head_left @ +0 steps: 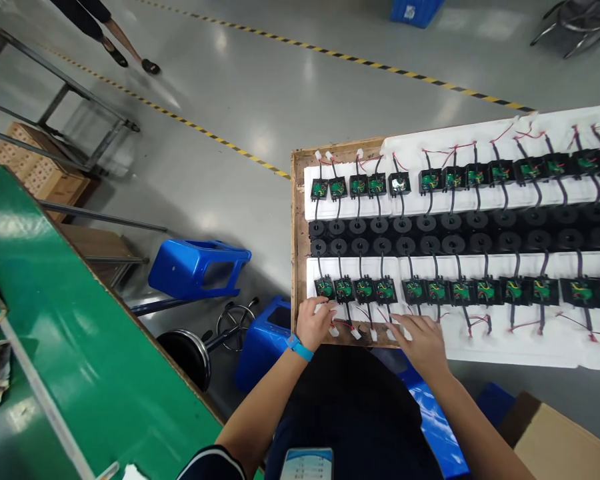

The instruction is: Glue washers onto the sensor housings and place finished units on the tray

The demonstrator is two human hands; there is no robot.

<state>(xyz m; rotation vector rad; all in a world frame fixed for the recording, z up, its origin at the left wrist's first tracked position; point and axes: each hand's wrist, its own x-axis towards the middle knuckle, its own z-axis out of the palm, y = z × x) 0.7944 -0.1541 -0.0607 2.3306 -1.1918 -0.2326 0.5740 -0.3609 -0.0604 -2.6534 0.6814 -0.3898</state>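
Note:
My left hand [314, 323], with a blue band on its wrist, is at the near left corner of the board. Its curled fingers reach the lower edge of the first black housing [325, 288], which has a green circuit board inside; what they pinch is hidden. My right hand [423, 341] lies over the near edge, fingers stretched and apart, close to thin red wires and a white connector [393, 333]. Two rows of such housings lie on white foam [510, 327], each joined by a black cable to a black ring [339, 247] in the middle.
The wooden board [300, 200] carries the foam. On the left are a green table [105, 353], a blue stool [195, 270] and a round stool [185, 357]. A cardboard box [565, 440] stands at lower right. A person's legs [115, 33] show at upper left.

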